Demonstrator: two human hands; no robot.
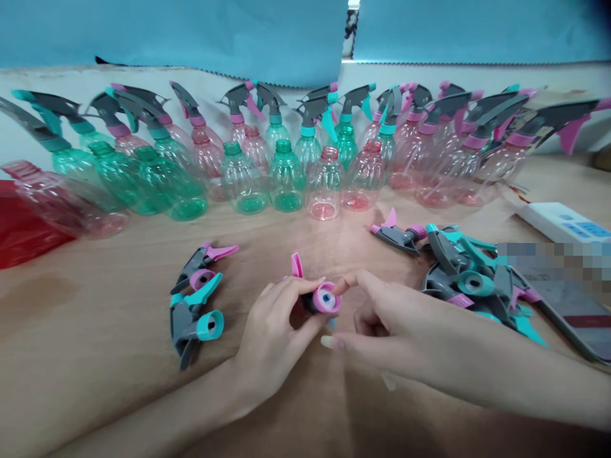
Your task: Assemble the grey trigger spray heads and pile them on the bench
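Observation:
A grey and pink trigger spray head (327, 298) is held in my left hand (274, 324), its pink collar facing me with a white and dark blue centre inside. My right hand (382, 318) is just to the right, index fingertip at the collar's rim and thumb stretched below it; the other fingers curl in. Whether that fingertip touches the collar I cannot tell. To the left lie two more spray heads, one with a pink collar (203, 280) and one with a turquoise collar (210, 326). A heap of grey, turquoise and pink spray heads (477, 283) lies on the right.
Along the back stand clear green bottles (287, 181) and pink bottles (324, 184), many topped with spray heads. A red bag (33, 235) lies at the left edge. A phone (573, 312) and a white box (566, 221) are at the right on the wooden table (119, 286).

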